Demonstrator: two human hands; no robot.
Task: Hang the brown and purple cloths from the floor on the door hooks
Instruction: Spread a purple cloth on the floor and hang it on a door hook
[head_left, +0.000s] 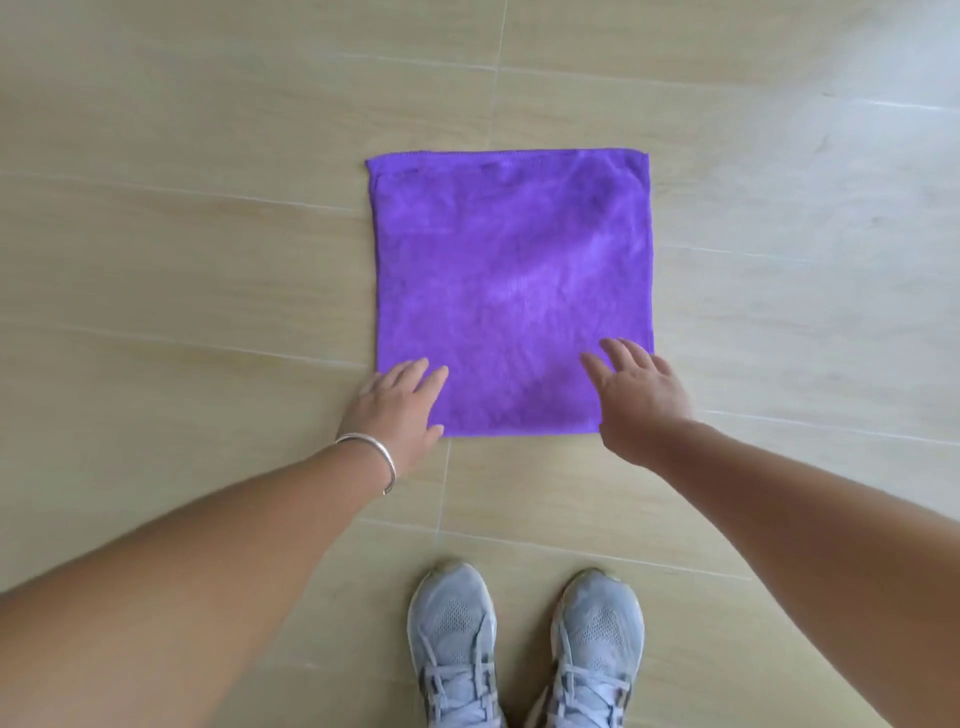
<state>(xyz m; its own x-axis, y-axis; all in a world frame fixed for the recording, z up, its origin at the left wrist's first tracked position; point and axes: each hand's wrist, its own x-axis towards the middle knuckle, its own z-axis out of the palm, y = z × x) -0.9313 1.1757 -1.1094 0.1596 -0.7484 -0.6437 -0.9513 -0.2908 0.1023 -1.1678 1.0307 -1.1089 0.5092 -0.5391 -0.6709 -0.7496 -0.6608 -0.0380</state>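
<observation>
The purple cloth (511, 291) lies spread flat and square on the beige tiled floor (182, 234), just beyond the person's feet. Both bare arms reach down and forward toward its near edge. The left hand (397, 408) is at the near left corner, palm down, fingers loosely spread and resting over the cloth's edge, the thumb pointing toward the near hem; it grips nothing. A thin silver bangle (371, 457) circles that wrist. The right hand (636, 392) is over the near right corner, palm down, fingers splayed and extended toward the far side, slightly blurred; it too has hold of nothing, and whether it touches the fabric or hovers just above it cannot be told. The forearms angle inward from the lower left and lower right. Two light grey lace-up trainers (524, 644) stand side by side on the floor nearest, toes pointing at the cloth, apart from it.
</observation>
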